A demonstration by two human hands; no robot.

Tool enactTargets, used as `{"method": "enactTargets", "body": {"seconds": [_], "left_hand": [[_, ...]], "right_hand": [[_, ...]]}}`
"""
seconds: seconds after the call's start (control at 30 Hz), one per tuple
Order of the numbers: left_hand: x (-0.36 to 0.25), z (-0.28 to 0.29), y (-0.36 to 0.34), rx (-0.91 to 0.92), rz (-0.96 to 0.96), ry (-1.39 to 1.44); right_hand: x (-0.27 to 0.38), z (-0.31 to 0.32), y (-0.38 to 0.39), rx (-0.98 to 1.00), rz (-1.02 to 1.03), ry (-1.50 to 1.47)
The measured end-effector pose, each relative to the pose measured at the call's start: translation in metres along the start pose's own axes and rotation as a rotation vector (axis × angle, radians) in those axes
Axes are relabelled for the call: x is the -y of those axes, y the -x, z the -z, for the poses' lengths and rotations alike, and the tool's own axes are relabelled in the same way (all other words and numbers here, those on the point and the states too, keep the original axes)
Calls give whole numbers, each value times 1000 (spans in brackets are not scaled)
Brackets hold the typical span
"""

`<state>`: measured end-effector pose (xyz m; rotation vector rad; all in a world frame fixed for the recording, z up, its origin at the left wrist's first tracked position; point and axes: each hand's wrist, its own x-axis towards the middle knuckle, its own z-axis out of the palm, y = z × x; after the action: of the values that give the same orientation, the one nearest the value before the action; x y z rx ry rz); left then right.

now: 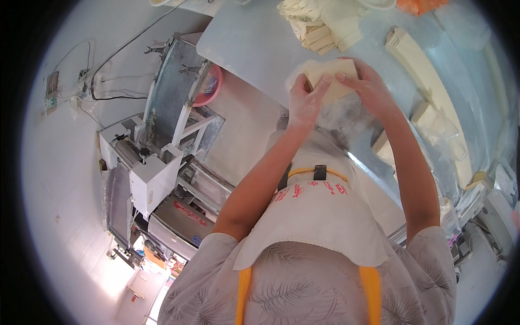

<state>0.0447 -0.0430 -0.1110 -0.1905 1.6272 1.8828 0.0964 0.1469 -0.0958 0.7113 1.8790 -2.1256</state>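
Observation:
Both hands grip a squarish stack of pale dough sheets (328,69) just over the table's near edge. My left hand (306,103) holds its left side, the thumb laid across the face. On the other side my right hand (372,89) clasps the right edge, its thumb pressed on the front. The fingers behind the stack are mostly hidden. White flour dusts my hands. Beyond the stack lies a heap of folded dough strips (318,38).
The pale-blue table (244,40) carries a long dough band (428,89) and wrapped pale blocks (430,119) at right. An orange bag (420,5) lies at the far edge. To the left stand a white-cased machine (154,181) and a pink basin (214,92).

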Motion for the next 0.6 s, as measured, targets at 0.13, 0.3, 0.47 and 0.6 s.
{"method": "enactTargets", "body": {"seconds": [0.13,0.3,0.47,0.6], "left_hand": [[61,16,4,0,64,-13],[85,26,26,69,217,69],[114,38,15,80,369,142],[116,37,0,2,411,-65]], "right_hand": [[-26,4,-8,168,-74,110],[-61,3,-9,225,-232,226],[-79,-6,-15,149,-187,195],[-93,-9,-22,55,-158,175]]}}
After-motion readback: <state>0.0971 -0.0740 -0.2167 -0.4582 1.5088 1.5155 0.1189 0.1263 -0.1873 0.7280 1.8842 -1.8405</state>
